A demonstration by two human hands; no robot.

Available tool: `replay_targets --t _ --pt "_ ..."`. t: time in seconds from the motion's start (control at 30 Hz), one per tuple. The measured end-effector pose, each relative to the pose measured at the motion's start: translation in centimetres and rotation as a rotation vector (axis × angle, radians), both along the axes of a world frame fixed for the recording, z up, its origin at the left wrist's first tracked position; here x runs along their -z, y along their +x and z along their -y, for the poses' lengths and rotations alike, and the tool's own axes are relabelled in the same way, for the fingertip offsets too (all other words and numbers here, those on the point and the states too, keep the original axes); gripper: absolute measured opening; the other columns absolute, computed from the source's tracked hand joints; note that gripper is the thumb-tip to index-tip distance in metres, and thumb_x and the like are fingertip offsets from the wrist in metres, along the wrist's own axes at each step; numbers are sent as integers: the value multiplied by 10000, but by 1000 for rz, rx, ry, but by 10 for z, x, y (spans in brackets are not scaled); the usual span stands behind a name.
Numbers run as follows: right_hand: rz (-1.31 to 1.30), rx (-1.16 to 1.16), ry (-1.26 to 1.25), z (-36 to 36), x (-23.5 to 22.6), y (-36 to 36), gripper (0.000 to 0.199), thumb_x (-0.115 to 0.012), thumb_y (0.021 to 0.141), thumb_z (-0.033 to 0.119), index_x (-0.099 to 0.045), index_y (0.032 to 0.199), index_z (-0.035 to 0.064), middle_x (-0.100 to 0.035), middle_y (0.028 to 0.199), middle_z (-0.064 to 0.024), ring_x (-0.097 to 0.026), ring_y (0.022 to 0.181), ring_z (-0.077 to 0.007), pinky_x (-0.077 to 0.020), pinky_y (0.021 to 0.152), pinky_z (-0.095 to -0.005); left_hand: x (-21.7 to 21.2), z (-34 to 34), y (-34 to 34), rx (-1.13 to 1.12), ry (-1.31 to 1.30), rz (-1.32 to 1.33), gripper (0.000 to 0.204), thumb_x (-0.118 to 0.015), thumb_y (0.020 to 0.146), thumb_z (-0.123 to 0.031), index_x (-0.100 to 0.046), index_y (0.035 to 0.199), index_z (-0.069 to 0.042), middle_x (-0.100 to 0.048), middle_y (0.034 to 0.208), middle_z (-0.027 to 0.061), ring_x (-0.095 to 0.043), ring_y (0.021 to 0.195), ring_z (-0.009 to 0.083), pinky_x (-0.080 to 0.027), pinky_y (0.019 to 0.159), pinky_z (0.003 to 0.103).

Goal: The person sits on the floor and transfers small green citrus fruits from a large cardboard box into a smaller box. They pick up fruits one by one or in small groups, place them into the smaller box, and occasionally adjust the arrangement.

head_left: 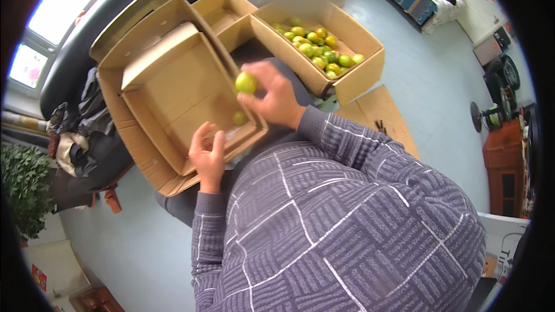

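Note:
My right hand (276,99) pinches a round, yellow-green fruit (245,83) between thumb and fingers, over the near right wall of a large cardboard box (136,138). Inside that box sits a second, shallower cardboard tray (167,104). One similar green fruit (240,118) lies in its right corner, below my right hand. My left hand (208,159) hovers at the tray's near edge, thumb and fingers apart, holding nothing. To the right, an oblong cardboard box (365,60) contains a heap of green and yellowish fruits (315,49).
Behind the boxes curves a black sofa (66,75), with clothes (75,138) piled at its left end. A flat cardboard piece (387,118) lies on the floor at right. Farther out stand a leafy plant (23,190) and a brown wooden cabinet (506,164).

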State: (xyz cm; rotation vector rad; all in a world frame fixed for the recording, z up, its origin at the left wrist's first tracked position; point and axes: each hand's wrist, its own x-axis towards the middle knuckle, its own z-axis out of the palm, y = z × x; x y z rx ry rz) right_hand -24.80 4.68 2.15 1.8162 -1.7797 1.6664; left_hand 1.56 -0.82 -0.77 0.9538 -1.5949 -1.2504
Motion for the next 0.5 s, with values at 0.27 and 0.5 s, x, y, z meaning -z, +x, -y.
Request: replay_targets --t 0.27,0.5 --pt "333 591 -15 4 21 -132 613 -861 922 355 -720 1401 -1 -732 1339 -228 -705 1257 -383 -559 1094 -477 0 0 -4 -22 -43 49 407 -814 1001 -81 -706 1369 56 -784 1187 86 -702 781 89 -561 667 256" --pt "203 779 241 -25 37 -168 639 -804 964 487 -736 1410 35 -775 1259 -208 -701 1252 -372 -555 1086 -501 2 2 -7 -88 -63 26 311 -784 1036 -99 -737 1299 60 -796 1071 70 -698 782 87 -557 681 255"
